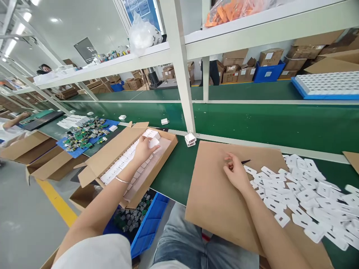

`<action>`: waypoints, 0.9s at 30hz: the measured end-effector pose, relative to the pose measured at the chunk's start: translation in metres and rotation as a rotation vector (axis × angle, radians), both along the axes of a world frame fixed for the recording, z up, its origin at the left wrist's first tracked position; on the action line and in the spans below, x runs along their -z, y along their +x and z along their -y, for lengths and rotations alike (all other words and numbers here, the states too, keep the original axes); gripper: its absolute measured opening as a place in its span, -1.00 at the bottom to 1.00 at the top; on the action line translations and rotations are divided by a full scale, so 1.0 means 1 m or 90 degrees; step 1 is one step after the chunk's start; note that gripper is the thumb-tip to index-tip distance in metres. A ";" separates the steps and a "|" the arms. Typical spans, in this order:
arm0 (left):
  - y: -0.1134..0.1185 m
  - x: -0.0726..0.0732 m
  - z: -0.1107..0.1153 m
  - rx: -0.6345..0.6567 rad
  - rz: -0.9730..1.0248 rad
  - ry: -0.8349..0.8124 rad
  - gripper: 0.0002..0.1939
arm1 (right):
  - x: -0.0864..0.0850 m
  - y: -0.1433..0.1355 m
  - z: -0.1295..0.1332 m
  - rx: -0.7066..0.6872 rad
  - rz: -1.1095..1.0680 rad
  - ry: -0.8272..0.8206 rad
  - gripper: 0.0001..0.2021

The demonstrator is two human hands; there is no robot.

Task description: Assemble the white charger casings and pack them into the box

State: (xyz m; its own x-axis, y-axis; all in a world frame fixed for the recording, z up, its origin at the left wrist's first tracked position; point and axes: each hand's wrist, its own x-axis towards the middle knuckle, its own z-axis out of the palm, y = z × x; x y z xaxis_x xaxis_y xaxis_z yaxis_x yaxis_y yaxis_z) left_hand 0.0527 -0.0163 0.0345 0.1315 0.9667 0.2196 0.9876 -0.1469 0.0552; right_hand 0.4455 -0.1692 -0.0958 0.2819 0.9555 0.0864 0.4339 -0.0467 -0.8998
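In the head view, the writing is mostly too small to read: a blue poster (140, 9) carries pale lines of text, the white plastic bag (141, 35) on the shelf (238, 35) shows a few dark characters, and white labels on the blue bin (269, 71) and the cartons (270, 56) behind are illegible. No brand can be made out.

The white charger housing (154, 142) is a small, smooth, boxy piece with a plain face. It is at the upper end of the open cardboard box (165, 155), among rows of similar white pieces (119, 166). The left hand (142, 150) reaches over these rows, its fingers parted slightly around the housing, with the thumb along its near side.

The right hand (237, 175) is above the cardboard sheet (215, 198), its fingers loosely curled. A thin dark tool (246, 161) shows just beyond them; whether they hold it cannot be told.

White faceplates (305, 194), flat with rounded corners and a slot, lie heaped at the right, partly on the sheet and partly on the green tabletop (175, 179). Two white chargers (190, 139) are stacked by the post (183, 86).
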 end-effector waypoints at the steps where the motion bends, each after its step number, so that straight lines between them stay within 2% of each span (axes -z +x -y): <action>1: -0.005 0.007 -0.003 0.000 -0.017 -0.017 -0.44 | 0.000 0.000 0.000 0.000 0.001 0.000 -0.42; 3: -0.012 0.018 -0.008 0.002 -0.038 -0.038 -0.45 | 0.001 0.000 0.000 0.000 0.005 -0.002 -0.44; 6: -0.019 0.025 -0.017 -0.006 -0.079 -0.061 -0.44 | 0.001 0.000 0.000 -0.002 0.018 -0.003 -0.47; 12: -0.020 0.025 -0.028 -0.019 -0.167 -0.097 -0.44 | 0.003 0.001 0.000 -0.024 0.062 -0.006 -0.52; 16: -0.015 0.024 -0.026 -0.016 -0.197 -0.069 -0.32 | 0.004 0.001 0.001 -0.036 0.092 -0.009 -0.54; 18: -0.016 0.021 -0.025 0.024 -0.207 -0.057 -0.32 | 0.003 0.001 0.002 -0.044 0.112 -0.018 -0.55; 23: -0.023 0.014 -0.030 0.193 -0.231 -0.097 -0.66 | 0.001 0.002 0.004 -0.066 0.144 -0.010 -0.60; 27: -0.024 0.013 -0.042 0.252 -0.234 -0.116 -0.69 | 0.001 0.004 0.006 -0.079 0.161 0.004 -0.65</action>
